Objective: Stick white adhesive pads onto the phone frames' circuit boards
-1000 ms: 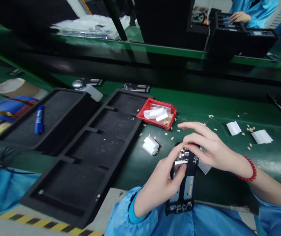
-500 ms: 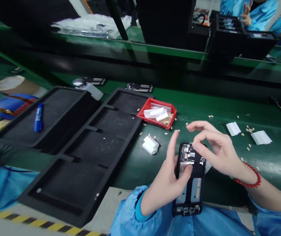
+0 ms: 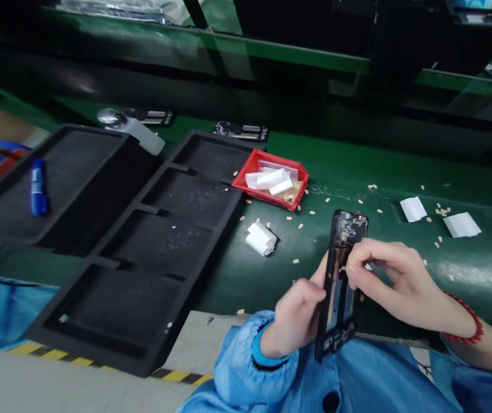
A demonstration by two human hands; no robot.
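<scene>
My left hand (image 3: 298,312) grips an opened smartphone housing (image 3: 335,298) by its left edge, above my lap at the front of the bench. The housing stands tilted, its inner side turned to the right, with small metal parts and a camera area near the top. My right hand (image 3: 396,278) is at the right side of the housing, thumb and forefinger pinched together over its middle. Whatever lies between those fingertips is too small or hidden to name. A red bracelet (image 3: 469,321) circles the right wrist.
A red bin (image 3: 239,179) holds white folded paper and tan bits. Left of it lies a long black compartment tray (image 3: 142,304), then a black box with a blue marker (image 3: 38,188) on top. Folded white papers (image 3: 261,238) and tan scraps dot the green bench (image 3: 357,155).
The housing has turned onto its edge and moved up slightly. My left thumb has moved from its inner face to its edge. My right fingers have come down to its middle, pinched.
</scene>
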